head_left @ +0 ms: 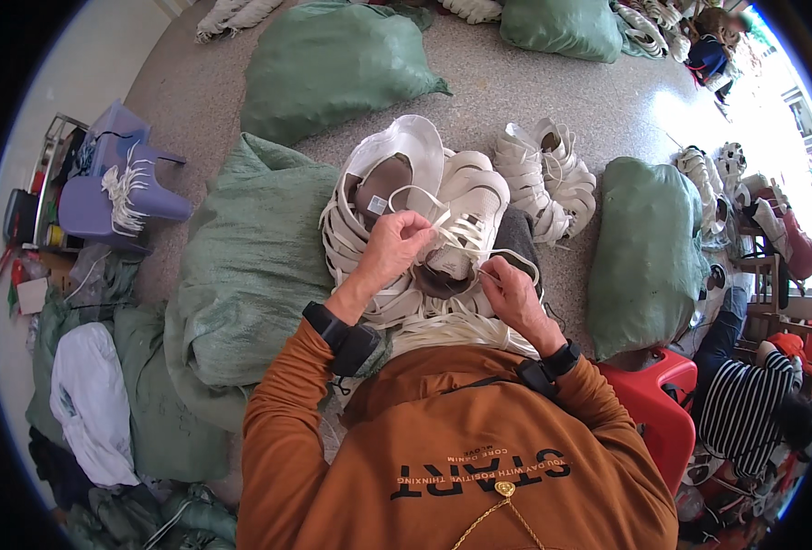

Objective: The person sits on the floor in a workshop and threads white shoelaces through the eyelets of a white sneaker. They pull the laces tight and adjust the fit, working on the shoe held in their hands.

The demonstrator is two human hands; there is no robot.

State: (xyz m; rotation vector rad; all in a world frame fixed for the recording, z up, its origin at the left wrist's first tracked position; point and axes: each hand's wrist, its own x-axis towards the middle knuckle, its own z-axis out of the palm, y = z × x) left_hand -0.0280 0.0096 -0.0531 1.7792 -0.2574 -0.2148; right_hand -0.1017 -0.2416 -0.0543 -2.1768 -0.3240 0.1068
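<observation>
A cream-white shoe (482,199) lies in front of me with its toe pointing away and its opening toward me. White shoelace (466,236) crosses its eyelets. My left hand (395,246) is closed in a pinch on the lace at the shoe's left side, where a loop rises. My right hand (513,295) pinches a lace strand by the shoe's opening on the right. Beside the left hand is a stack of nested white shoes (422,137), the top one showing a brown insole. Across my lap lies a bundle of white laces (461,332).
Stuffed green sacks stand at left (241,266), far (333,69) and right (649,257). White shoe stacks (543,179) sit beyond my right hand. A purple stool (117,197) carries white laces; a red stool (658,394) is near my right elbow. A person in stripes (745,412) is at right.
</observation>
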